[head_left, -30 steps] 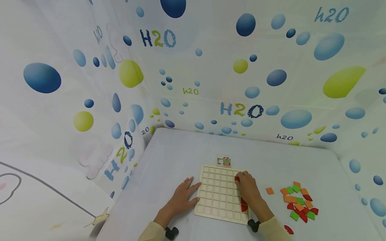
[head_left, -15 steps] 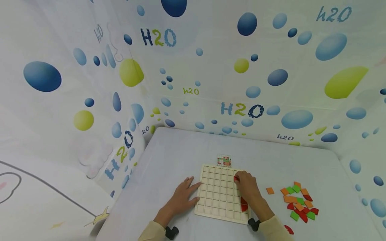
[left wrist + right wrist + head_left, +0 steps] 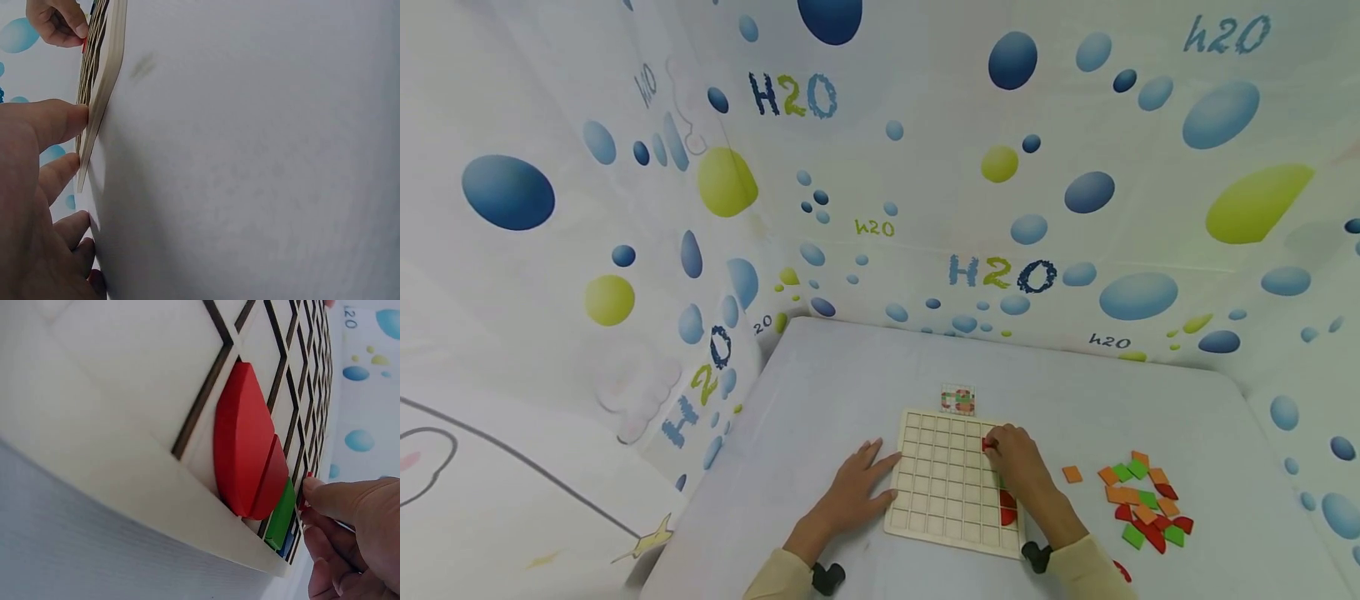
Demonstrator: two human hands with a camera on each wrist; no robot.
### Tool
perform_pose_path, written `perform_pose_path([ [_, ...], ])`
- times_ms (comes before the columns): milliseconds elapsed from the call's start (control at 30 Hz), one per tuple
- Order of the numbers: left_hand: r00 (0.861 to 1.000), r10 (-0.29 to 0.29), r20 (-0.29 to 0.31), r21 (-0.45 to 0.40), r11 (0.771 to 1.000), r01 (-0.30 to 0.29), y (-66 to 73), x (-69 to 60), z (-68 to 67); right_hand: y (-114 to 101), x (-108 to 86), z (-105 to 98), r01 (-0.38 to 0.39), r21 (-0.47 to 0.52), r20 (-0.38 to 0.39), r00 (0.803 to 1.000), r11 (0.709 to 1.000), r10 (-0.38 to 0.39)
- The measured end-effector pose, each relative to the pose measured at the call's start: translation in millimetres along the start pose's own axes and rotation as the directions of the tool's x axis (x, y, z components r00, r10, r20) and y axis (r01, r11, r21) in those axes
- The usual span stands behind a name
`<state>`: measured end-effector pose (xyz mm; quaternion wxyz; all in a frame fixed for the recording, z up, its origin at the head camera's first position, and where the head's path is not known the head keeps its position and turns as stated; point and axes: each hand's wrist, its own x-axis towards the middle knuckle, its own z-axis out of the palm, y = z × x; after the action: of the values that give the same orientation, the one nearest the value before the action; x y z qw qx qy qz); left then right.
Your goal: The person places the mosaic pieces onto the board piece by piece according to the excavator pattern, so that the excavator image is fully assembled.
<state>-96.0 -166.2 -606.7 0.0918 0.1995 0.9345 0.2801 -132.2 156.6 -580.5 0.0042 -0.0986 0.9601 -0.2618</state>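
Observation:
A pale wooden grid board (image 3: 936,500) lies on the white table between both hands. My left hand (image 3: 853,493) has its fingers spread, with thumb and fingertips touching the board's left edge. At the far right part of the grid, my right hand (image 3: 1021,462) pinches a small red piece (image 3: 305,499) between thumb and fingers. Its exact shape is mostly hidden by the fingers. Along the right column sit two red curved-edged pieces (image 3: 240,444), then a green piece (image 3: 282,515) and a blue piece (image 3: 287,544), as the right wrist view shows.
Just beyond the board lies a small pattern card (image 3: 958,399). A scatter of orange, green and red pieces (image 3: 1142,498) lies on the table to the right. A lone orange square (image 3: 1072,474) is nearer the board. One red piece (image 3: 1122,571) is partly covered by the right sleeve.
My right hand has shifted very slightly, its wrist moving right, and a bit of the green piece now shows beside it. The red piece stays pinched. My left hand has not moved.

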Motion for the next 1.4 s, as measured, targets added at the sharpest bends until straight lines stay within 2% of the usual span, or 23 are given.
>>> perform_pose_path([
  [367,1.000,-0.015,0.005,-0.010,1.000,0.015,1.8,0.7,-1.1,5.6,2.3,-1.3,-0.007,0.005,0.047,0.999,1.000,0.006],
  [533,1.000,-0.021,0.007,-0.016,1.000,0.021,1.8,1.7,1.4,10.4,-7.4,-10.6,-0.095,0.110,0.055,0.994,0.989,0.089],
  [633,0.999,-0.030,0.015,-0.011,0.999,0.030,1.4,3.3,3.3,17.6,-17.4,-18.8,-0.174,0.164,0.010,0.985,0.971,0.174],
  [733,0.999,-0.033,0.018,-0.007,0.999,0.033,0.3,5.2,4.2,25.3,-29.9,-28.2,-0.271,0.188,-0.061,0.956,0.944,0.287],
  [867,0.999,-0.041,0.024,-0.002,0.999,0.041,1.0,5.1,2.8,36.5,-45.9,-36.5,-0.387,0.148,-0.129,0.905,0.910,0.405],
  [1067,0.999,-0.050,0.020,-0.018,0.999,0.050,2.5,2.4,1.3,51.3,-58.9,-27.0,-0.526,0.036,-0.134,0.840,0.849,0.526],
  [1133,0.998,-0.051,0.021,-0.020,0.998,0.051,2.6,2.7,1.3,54.9,-61.9,-24.2,-0.551,0.024,-0.132,0.826,0.834,0.549],
  [1233,0.999,-0.047,0.018,-0.029,0.998,0.048,2.2,3.0,1.8,59.8,-64.1,-23.7,-0.537,0.030,-0.127,0.834,0.843,0.536],
  [1400,0.999,-0.038,0.007,-0.039,0.998,0.038,1.9,3.5,2.6,68.7,-65.1,-25.6,-0.483,0.107,-0.096,0.865,0.869,0.493],
])
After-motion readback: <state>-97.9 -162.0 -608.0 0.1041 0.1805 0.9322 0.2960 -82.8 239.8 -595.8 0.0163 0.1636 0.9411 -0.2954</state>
